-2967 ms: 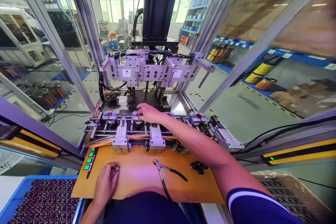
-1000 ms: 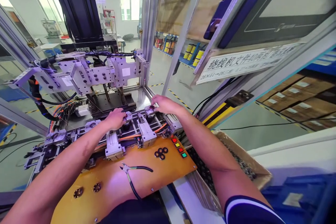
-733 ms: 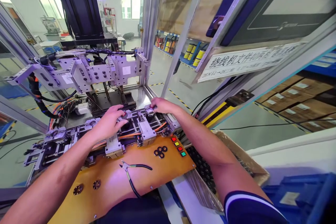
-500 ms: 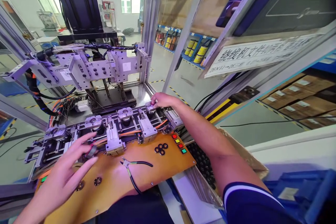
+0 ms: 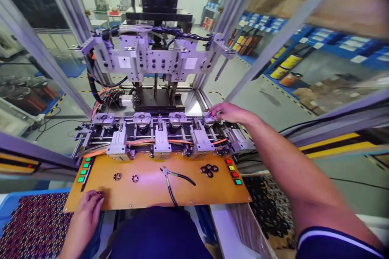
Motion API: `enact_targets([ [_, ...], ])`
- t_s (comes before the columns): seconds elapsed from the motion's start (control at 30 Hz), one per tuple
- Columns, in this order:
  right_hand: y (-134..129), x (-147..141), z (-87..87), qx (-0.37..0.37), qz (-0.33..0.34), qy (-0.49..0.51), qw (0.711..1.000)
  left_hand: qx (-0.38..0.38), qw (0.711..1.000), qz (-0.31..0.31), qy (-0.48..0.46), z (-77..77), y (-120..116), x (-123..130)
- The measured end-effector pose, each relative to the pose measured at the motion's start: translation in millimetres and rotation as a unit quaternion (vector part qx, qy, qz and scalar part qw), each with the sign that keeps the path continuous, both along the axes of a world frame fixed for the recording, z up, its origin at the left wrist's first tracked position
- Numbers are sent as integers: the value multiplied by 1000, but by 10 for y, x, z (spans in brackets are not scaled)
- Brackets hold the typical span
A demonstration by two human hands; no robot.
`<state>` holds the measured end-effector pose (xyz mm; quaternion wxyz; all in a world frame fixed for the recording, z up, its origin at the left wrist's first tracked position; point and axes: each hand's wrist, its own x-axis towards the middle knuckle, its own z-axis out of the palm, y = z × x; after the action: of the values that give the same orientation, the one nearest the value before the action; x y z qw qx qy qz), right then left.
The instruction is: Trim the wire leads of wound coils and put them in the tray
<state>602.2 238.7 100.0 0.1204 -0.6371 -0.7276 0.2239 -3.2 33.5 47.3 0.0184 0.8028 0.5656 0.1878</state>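
My left hand [image 5: 86, 212] is over the front left edge of the orange panel [image 5: 146, 194], its fingertips closed on a small dark ring-shaped stator [image 5: 99, 195], partly hidden and blurred. Far across, my right hand [image 5: 227, 112] reaches to the rightmost round metal fixture [image 5: 209, 120]. Its fingers are pinched at the top of that fixture; what is between them is hidden. Three similar fixtures stand in a row to its left, including one [image 5: 177, 119]. Two small ring cores [image 5: 135, 178] lie apart on the panel's left half.
Diagonal cutters [image 5: 169, 178] lie mid-panel, with several black rings [image 5: 209, 170] to their right. Lit buttons [image 5: 233, 172] sit at both panel ends. A blue tray [image 5: 9, 206] of parts is at left, a cardboard box [image 5: 255, 230] at right. A winding head [image 5: 161, 58] hangs behind.
My left hand has drawn back and down from above the panel, still with the ring part. My right hand stays at the rightmost fixture. The view has turned left.
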Motion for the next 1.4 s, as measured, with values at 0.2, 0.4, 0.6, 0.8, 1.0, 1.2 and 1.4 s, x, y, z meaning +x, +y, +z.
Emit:
enact_targets([
  [0.2, -466, -337, 304, 135, 27, 5, 991, -55, 998, 0, 3, -185, -55, 64],
  [0.4, -1603, -2092, -216, 136, 330, 63, 932, -67, 998, -4, -3, -308, -7, 221],
  [0.6, -1906, -3272, -775, 142, 315, 84, 935, -36, 999, -21, 11, -286, 78, 355],
  [0.8, -1960, -2719, -882, 207, 119, 108, 965, -7, 998, -60, -9, -399, 347, 747],
  [1.0, -2121, -1502, -1317, 225, -168, 67, 958, 19, 998, -55, -18, -517, 522, 1089],
  [1.2, -2144, -1259, -1592, 203, -214, 94, 951, 37, 997, -53, -33, -510, 554, 985],
  [1.4, -2189, -1625, -1052, 212, -145, 194, 947, 54, 994, -23, -95, -18, 350, 938],
])
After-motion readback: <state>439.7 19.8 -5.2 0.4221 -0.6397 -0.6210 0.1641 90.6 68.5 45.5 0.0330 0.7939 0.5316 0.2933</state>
